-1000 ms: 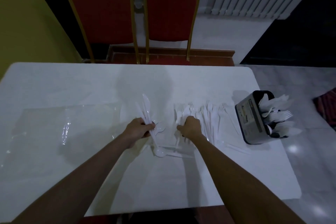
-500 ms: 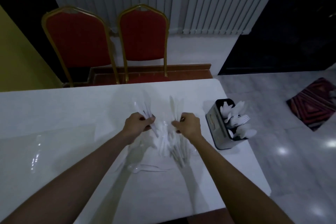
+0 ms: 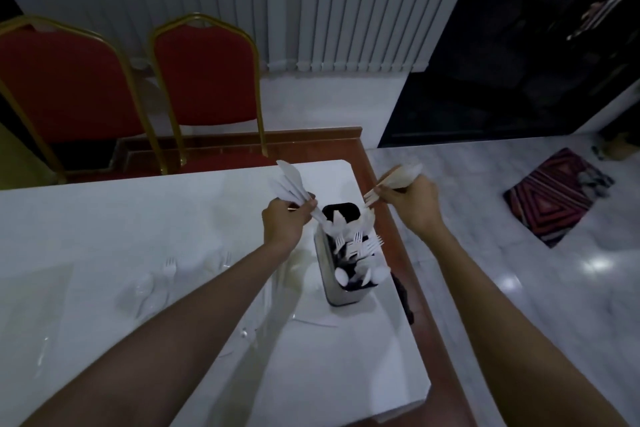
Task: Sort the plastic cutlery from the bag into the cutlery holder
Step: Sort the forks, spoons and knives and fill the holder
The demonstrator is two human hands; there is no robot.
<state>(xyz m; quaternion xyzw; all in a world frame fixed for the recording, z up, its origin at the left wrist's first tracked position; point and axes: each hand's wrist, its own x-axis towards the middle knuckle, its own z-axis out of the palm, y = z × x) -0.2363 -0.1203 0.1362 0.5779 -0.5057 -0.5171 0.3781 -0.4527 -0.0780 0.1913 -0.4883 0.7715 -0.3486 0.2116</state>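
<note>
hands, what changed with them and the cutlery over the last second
Both hands lifted cutlery off the table and carried it right to the cutlery holder. The left hand now grips its knives at the holder's far end. The right hand holds its bundle beside it, past the table edge. Unchanged: the holder's place and contents, and a few loose forks on the table.

I get a dim, bluish frame. Glare spots shine on the floor point(image 3: 597, 265) at right; the upper right sinks to black. Soft shadows lie on the table point(image 3: 104, 218); the edges bow and fine detail smears.
</note>
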